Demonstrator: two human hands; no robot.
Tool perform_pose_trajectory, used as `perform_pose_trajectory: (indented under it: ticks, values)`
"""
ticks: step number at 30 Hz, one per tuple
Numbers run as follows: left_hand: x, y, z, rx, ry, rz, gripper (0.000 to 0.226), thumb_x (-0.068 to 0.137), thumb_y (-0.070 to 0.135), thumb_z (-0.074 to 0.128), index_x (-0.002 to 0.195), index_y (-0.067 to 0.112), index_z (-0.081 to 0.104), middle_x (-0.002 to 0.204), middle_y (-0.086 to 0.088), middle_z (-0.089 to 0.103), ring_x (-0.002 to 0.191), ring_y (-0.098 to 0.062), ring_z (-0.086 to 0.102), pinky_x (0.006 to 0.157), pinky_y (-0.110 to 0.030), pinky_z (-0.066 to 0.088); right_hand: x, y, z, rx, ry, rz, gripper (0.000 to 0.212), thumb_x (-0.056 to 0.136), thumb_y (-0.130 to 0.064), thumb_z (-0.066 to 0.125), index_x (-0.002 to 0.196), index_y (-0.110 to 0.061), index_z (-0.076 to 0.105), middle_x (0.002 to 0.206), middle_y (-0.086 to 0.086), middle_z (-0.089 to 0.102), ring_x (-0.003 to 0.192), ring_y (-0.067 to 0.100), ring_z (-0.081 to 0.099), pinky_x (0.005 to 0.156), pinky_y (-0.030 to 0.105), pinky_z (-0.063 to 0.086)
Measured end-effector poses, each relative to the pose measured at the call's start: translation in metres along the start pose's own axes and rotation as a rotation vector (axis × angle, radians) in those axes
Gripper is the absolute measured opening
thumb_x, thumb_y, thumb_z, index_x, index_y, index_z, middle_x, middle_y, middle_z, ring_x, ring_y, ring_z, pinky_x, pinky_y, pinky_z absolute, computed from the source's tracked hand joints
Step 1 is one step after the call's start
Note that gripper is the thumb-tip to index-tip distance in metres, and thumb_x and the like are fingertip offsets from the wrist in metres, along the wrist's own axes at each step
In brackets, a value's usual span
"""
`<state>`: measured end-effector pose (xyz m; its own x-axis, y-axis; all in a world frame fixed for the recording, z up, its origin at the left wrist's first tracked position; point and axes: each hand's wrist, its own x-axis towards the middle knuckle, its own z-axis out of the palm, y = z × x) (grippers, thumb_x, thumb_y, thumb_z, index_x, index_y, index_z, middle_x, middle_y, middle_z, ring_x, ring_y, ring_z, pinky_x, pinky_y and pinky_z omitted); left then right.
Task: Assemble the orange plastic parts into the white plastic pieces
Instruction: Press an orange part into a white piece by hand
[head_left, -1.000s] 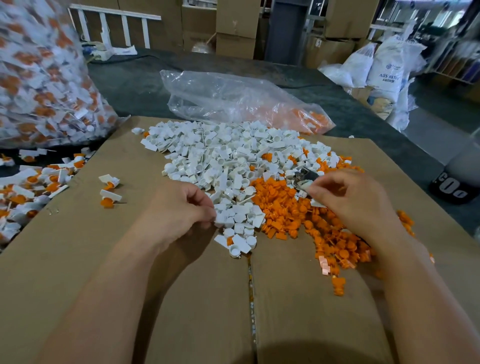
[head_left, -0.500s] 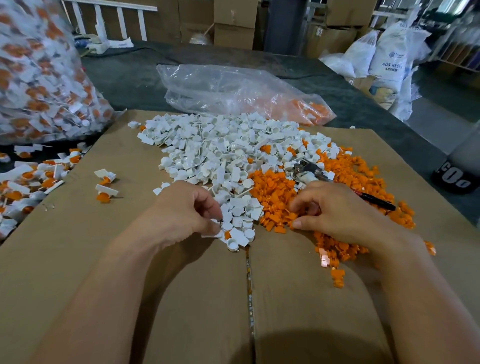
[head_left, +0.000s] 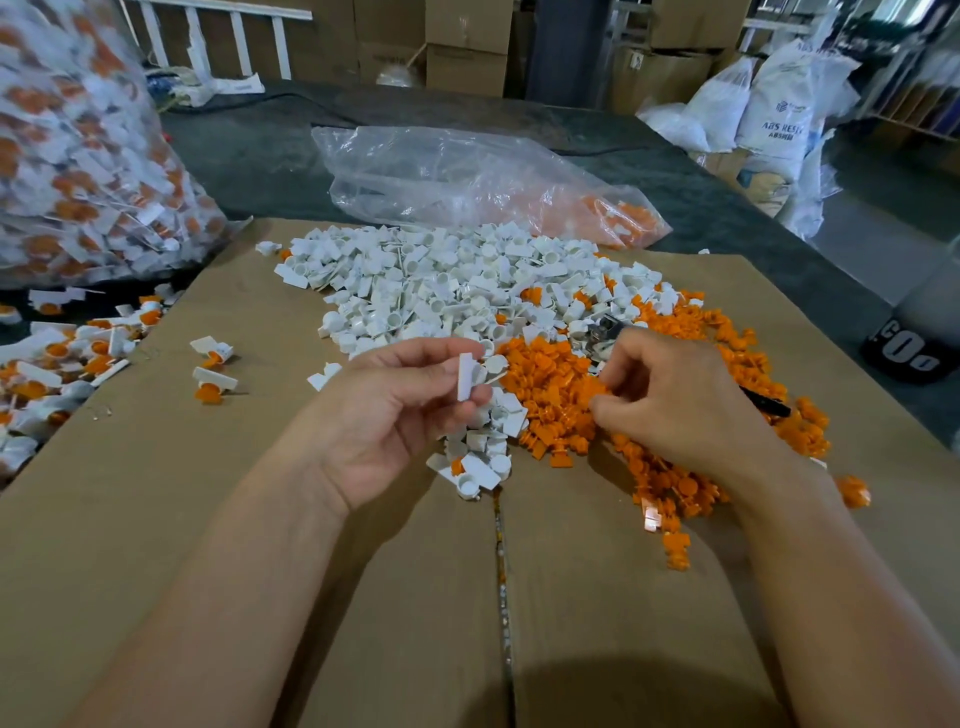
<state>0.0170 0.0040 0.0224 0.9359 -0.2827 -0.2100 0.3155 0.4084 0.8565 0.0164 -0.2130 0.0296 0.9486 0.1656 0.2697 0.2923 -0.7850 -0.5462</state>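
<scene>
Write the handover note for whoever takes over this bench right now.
Left hand pinches one small white plastic piece, raised above the brown cardboard sheet.
Right hand curls into the pile of small orange plastic parts; grip unclear.
Heap of loose white plastic pieces lies behind, touching it.
Done: assembled white-and-orange pieces lie at left, more in the large clear plastic bag.
Left: fit an orange part into the held piece; both piles are large.

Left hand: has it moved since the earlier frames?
Yes. The left hand has lifted off the near edge of the white pile and turned palm-up, pinching a white piece.
</scene>
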Motion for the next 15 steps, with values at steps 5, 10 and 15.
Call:
perform_pose_trajectory:
  ticks: [5, 10, 15]
  values:
    - [0.003, -0.005, 0.004, -0.124, 0.018, -0.03, 0.022, 0.049, 0.013, 0.074, 0.069, 0.004, 0.075, 0.075, -0.006, 0.07, 0.068, -0.019, 0.069, 0.054, -0.019, 0.055, -0.001, -0.011, 0.008, 0.112, -0.004, -0.075, 0.026, 0.077, -0.011, 0.07, 0.089, -0.031, 0.059, 0.078, -0.016, 0.055, 0.071, -0.001, 0.055, 0.066, 0.008, 0.045]
    - [0.002, -0.006, 0.004, -0.03, 0.005, -0.019, 0.017, 0.054, 0.007, 0.069, 0.069, 0.009, 0.076, 0.064, -0.005, 0.068, 0.063, -0.016, 0.069, 0.051, -0.018, 0.054, -0.002, -0.022, 0.017, 0.295, 0.055, -0.068, 0.028, 0.077, -0.012, 0.07, 0.085, -0.037, 0.061, 0.08, -0.017, 0.062, 0.077, 0.001, 0.061, 0.071, 0.011, 0.049]
    - [0.001, -0.01, 0.008, 0.043, -0.001, -0.016, 0.02, 0.053, 0.001, 0.068, 0.068, 0.012, 0.075, 0.063, -0.006, 0.066, 0.058, -0.015, 0.068, 0.049, -0.018, 0.052, -0.005, -0.029, 0.018, 0.406, 0.113, -0.085, 0.015, 0.068, -0.024, 0.075, 0.071, -0.034, 0.065, 0.07, -0.011, 0.065, 0.063, 0.004, 0.059, 0.058, 0.016, 0.049]
